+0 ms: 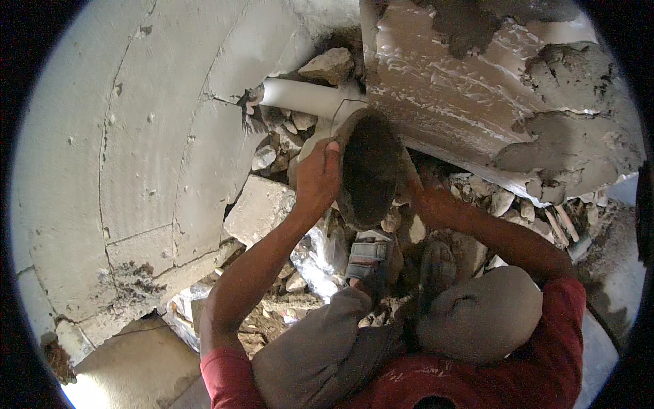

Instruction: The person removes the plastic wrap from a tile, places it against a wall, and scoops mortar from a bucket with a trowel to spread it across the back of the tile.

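Left hand (321, 176) clamped on grey container (368, 169); right hand (424, 199) opposite, grip hidden. White pipe (300, 97) lies placed; joint unclear.

A: Pipe (296, 96)?
B: Between left wall (153, 136) and right wall (449, 85), amid rubble (274, 158).
A: Fitting (349, 124)?
B: At pipe's right end; can't tell if joined. Left hand (319, 170) on its left, right hand (422, 198) at its right.
A: Feet (368, 258)?
B: Below fitting.

A red T-shirt (409, 383) is worn with grey trousers (317, 344).
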The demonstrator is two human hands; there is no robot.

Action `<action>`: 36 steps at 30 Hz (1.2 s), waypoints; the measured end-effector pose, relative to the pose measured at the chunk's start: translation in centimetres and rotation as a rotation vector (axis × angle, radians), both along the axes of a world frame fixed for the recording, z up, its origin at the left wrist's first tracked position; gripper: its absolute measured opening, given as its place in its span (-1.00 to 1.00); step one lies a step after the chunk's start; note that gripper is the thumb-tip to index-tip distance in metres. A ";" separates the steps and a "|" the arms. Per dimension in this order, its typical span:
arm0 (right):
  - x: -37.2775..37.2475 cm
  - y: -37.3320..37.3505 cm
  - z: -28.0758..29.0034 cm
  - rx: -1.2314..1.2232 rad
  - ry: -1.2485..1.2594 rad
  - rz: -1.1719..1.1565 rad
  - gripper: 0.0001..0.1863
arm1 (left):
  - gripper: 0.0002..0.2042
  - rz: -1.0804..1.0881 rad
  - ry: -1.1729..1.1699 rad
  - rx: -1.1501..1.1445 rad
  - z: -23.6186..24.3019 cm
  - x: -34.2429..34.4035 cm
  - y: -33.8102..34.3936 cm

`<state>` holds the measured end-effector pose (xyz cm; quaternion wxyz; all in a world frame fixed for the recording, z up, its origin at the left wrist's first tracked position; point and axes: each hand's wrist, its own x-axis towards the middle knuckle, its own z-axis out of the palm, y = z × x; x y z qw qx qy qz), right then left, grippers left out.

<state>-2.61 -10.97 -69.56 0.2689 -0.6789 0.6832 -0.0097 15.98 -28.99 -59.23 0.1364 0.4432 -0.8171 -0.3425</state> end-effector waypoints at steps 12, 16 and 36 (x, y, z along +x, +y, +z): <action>4.2 3.1 3.2 1.053 -1.687 -0.419 -0.53 | -0.66 0.048 -0.004 -0.059 0.3 0.1 1.8; 4.6 2.7 4.9 1.329 -2.044 -0.612 -0.60 | -0.67 0.061 -0.039 -0.030 0.2 -0.1 2.4; -1.1 2.8 8.2 0.529 -1.412 -0.541 -0.40 | -0.68 0.115 0.201 -0.208 -2.4 7.2 -4.8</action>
